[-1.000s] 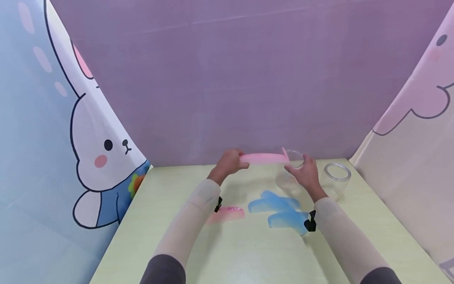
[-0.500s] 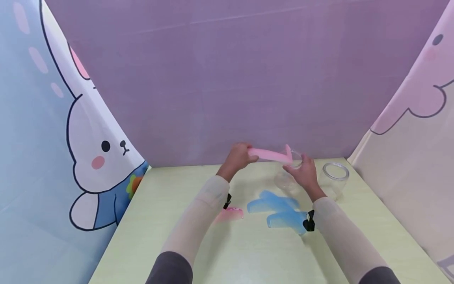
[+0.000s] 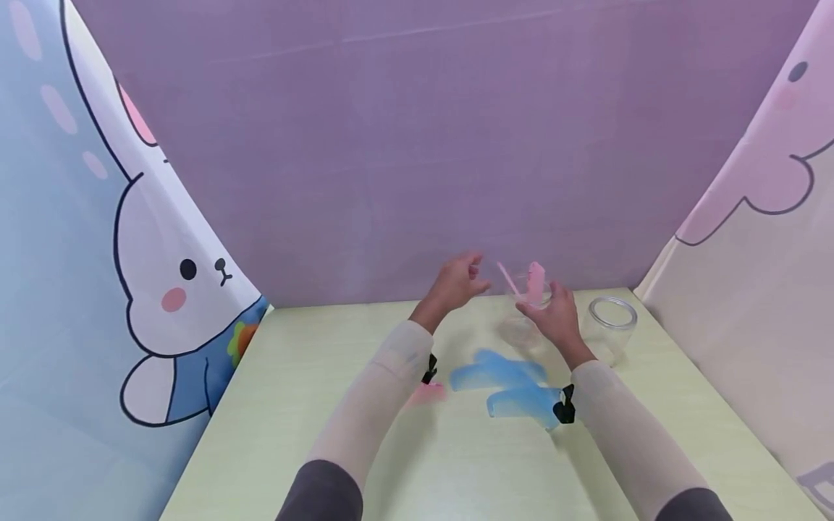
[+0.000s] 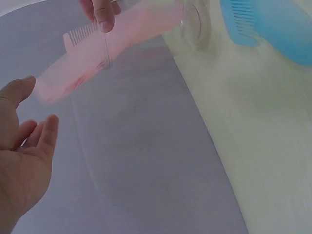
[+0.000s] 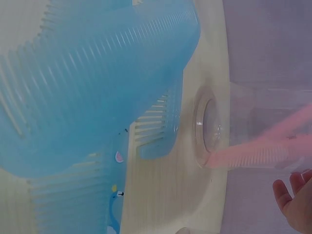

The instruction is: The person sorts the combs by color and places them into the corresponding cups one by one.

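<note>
In the head view my right hand (image 3: 557, 315) grips a clear jar (image 3: 519, 334) near its rim. Two pink combs stand tilted inside it: one comb (image 3: 536, 282) shows its end above the rim, and a thinner-looking comb (image 3: 509, 278) leans left. My left hand (image 3: 454, 284) is just left of the jar, fingers apart and holding nothing. The left wrist view has the left hand (image 4: 27, 151) near a pink comb's end (image 4: 51, 90), with a gap between. Through the jar's wall in the right wrist view, the pink combs (image 5: 263, 151) reach down to its base (image 5: 201, 129).
A second clear jar (image 3: 609, 329) with a silvery rim stands to the right. Several blue combs (image 3: 511, 383) lie overlapping on the pale table (image 3: 469, 470). One pink comb (image 3: 426, 394) lies partly behind the left forearm. A purple cloth (image 3: 417, 159) hangs at the back.
My left hand has moved right with the pink comb and let go of it. That comb has tipped down into the jar. The right hand still holds the jar.
</note>
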The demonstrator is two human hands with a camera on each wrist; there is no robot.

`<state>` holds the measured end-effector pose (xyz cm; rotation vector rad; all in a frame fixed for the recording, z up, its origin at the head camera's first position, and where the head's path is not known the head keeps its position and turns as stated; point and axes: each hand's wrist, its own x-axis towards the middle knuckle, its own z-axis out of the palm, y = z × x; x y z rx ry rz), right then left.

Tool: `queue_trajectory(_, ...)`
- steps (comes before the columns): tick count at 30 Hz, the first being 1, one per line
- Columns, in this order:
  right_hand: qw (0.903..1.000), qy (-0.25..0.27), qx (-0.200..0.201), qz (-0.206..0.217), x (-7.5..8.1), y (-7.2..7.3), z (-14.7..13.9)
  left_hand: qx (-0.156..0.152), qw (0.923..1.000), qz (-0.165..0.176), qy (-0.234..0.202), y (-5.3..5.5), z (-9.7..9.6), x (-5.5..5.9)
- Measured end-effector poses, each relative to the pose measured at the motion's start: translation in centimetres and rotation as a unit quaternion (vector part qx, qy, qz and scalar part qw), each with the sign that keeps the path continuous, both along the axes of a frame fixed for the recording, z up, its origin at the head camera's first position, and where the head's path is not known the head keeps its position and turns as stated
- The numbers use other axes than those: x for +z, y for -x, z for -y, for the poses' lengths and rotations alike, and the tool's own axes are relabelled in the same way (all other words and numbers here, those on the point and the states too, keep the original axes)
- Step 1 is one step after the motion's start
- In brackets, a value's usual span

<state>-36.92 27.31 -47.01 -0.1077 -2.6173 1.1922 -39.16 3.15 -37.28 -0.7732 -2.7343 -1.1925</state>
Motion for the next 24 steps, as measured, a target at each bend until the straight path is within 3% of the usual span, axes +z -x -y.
queue_trajectory(9,0.9999,-0.01,-0.001,0.003,-0.3,0.2,0.0,-0.032,0.9972,-0.008,0.067,0.0,2.0,-1.1)
queue_trajectory(15,0.9999,-0.011,-0.002,0.004,-0.1,0.1,-0.1,-0.035,0.9958,0.018,0.082,-0.1,4.0,-2.2)
queue_trajectory(24,0.9999,-0.011,-0.004,0.006,-0.3,0.2,0.1,-0.038,0.9944,0.02,0.097,-0.6,7.5,-4.6)
